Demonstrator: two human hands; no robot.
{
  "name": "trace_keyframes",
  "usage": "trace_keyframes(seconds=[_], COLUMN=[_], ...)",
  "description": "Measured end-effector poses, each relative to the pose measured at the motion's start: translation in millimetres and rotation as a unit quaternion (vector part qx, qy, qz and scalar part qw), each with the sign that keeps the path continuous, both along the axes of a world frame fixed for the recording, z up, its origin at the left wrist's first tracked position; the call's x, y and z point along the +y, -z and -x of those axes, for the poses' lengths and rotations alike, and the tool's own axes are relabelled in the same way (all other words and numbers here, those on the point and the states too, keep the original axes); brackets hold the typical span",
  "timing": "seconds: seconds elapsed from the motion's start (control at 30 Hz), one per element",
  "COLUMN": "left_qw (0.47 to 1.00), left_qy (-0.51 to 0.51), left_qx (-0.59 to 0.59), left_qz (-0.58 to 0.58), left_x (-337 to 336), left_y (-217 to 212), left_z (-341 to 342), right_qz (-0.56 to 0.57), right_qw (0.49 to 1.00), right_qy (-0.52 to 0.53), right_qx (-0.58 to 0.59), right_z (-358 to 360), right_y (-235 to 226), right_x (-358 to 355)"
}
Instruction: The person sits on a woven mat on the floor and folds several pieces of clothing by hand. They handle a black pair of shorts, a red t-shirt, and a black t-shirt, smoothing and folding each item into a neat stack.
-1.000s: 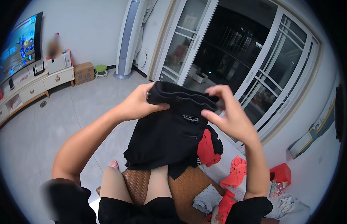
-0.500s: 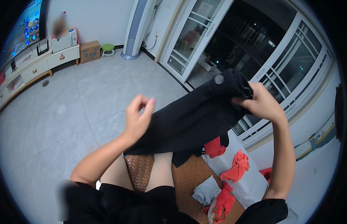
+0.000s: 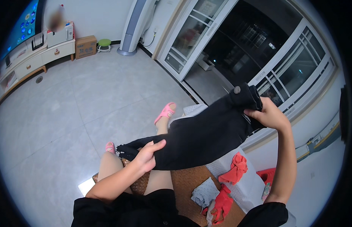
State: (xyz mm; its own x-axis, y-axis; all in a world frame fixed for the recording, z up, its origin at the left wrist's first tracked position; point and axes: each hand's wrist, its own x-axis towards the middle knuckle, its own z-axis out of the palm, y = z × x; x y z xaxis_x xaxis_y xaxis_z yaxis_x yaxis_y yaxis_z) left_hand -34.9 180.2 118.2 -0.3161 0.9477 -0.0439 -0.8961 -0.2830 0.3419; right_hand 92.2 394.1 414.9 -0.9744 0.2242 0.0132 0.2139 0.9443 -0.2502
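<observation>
A black pair of shorts (image 3: 206, 134) with a round button at the waistband is stretched out slantwise above my lap. My right hand (image 3: 267, 113) grips the waistband end, raised high on the right. My left hand (image 3: 148, 155) pinches the frayed lower hem, low and close to my knees. My bare legs and pink sandals (image 3: 165, 112) show beneath the garment.
Red clothes (image 3: 233, 169) and a grey cloth (image 3: 204, 192) lie on a white surface and a woven seat at lower right. A grey tiled floor spreads to the left, with a white cabinet (image 3: 35, 56), a cardboard box (image 3: 85, 46) and a glass sliding door (image 3: 236, 45) beyond.
The bunched black garment has been pulled out straight. My right hand went up and to the right with the waistband; my left hand slid down to the hem.
</observation>
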Motion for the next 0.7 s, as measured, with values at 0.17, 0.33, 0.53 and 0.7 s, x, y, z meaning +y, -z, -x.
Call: trace_keyframes(seconds=[0.17,0.33,0.53,0.7], left_qw=[0.946,0.870,0.756,0.630], left_qy=[-0.170,-0.226,-0.308,-0.557], left_qx=[0.258,0.428,0.572,0.539], left_qz=[0.103,0.097,0.079,0.054], left_x=[-6.9,29.1,43.3,19.1], left_y=[-34.3,-98.1,-88.2,-49.6], left_z=[40.5,104.2,104.3,50.3], right_qz=[0.151,0.412,0.428,0.584], right_qw=[0.979,0.873,0.755,0.589], right_qy=[0.135,0.046,-0.191,-0.098], right_qx=[-0.015,0.258,0.459,0.550], right_z=[-33.9,-57.0,-23.3,-7.0], right_y=[1.8,-16.7,-72.4,-124.4], right_x=[17.0,12.4,-6.4,-7.7])
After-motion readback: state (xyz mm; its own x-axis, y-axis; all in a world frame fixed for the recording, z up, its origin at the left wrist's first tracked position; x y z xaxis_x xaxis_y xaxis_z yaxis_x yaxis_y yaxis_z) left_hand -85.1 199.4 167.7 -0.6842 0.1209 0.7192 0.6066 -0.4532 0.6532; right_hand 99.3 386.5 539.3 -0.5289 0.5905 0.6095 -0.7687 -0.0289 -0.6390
